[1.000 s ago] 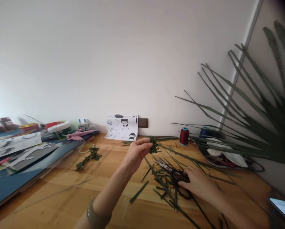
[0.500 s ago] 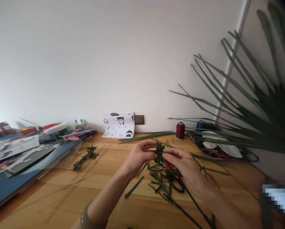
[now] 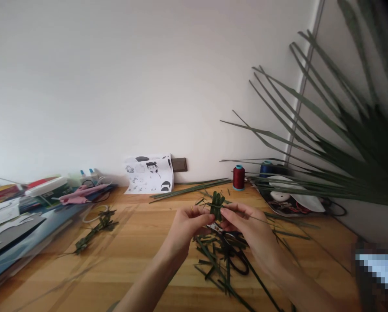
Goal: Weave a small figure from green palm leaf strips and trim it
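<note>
Between both hands I hold a small bundle of folded green leaf strips (image 3: 216,203), raised above the wooden table. My left hand (image 3: 194,221) pinches its left side between thumb and fingers. On the right side, my right hand (image 3: 241,220) pinches it too, and a thin strip trails off to the right past this hand. Scissors (image 3: 239,263) with dark handles lie beneath my hands, their blades partly hidden. Around them are scattered cut leaf strips (image 3: 210,264). A woven leaf piece (image 3: 96,229) lies on the table to the left.
A maroon thread spool (image 3: 238,177) stands near the wall. A large palm leaf (image 3: 353,151) spreads over the right side, above a tray (image 3: 288,211) of small items. A printed sheet (image 3: 150,175) leans on the wall. A pink glue gun (image 3: 82,193) and white-lidded tub (image 3: 49,190) stand left.
The view has turned slightly, so the table items sit differently in it. The folded strips in my hands now appear more upright and gathered, and the scissors beneath show more.
</note>
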Demonstrator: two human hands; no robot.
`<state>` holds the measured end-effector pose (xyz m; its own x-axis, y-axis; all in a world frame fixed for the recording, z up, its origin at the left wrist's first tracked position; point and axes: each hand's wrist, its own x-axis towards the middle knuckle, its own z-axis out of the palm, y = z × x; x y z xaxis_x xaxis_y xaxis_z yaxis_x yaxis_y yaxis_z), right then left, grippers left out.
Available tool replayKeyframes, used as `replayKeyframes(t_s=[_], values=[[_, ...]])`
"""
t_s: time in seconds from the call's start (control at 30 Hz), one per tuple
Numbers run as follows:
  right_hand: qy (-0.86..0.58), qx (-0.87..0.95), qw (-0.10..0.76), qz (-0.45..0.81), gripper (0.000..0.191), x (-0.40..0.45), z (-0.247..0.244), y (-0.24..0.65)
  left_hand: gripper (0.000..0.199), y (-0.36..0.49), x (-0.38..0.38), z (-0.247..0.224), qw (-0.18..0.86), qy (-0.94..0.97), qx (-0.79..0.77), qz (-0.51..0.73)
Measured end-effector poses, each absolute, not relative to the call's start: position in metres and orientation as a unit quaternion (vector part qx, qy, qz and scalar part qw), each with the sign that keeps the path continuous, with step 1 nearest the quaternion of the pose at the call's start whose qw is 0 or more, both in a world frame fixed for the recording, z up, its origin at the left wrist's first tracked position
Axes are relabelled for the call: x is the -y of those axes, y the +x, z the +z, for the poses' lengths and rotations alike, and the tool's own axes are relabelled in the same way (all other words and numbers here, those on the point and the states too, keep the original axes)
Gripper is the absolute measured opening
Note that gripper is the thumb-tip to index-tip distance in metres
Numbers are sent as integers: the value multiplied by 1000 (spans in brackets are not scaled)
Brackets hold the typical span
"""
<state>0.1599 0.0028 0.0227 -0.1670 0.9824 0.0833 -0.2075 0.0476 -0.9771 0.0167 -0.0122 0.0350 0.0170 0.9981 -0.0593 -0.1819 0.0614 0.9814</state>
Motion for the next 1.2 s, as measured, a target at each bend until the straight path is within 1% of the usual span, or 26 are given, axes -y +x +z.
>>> replayKeyframes(t_s=[0.3, 0.57, 0.7, 0.83, 1.0, 1.2], values=[[-346, 557, 470, 591, 17, 1, 26, 164, 10, 10, 16, 33, 596, 440, -430, 517], [-348, 606, 448, 558, 15, 3, 29, 166, 7, 8, 19, 36, 594, 430, -420, 534], [-362, 600, 449, 554, 15, 3, 29, 167, 7, 7, 19, 36, 596, 432, -417, 533], [-352, 577, 454, 580, 16, 0, 24, 168, 7, 7, 21, 35, 599, 438, -400, 539], [-335, 547, 457, 616, 13, -1, 20, 168, 9, 7, 21, 34, 605, 444, -395, 530], [-330, 535, 468, 621, 12, 2, 20, 166, 11, 7, 22, 36, 611, 440, -390, 530]])
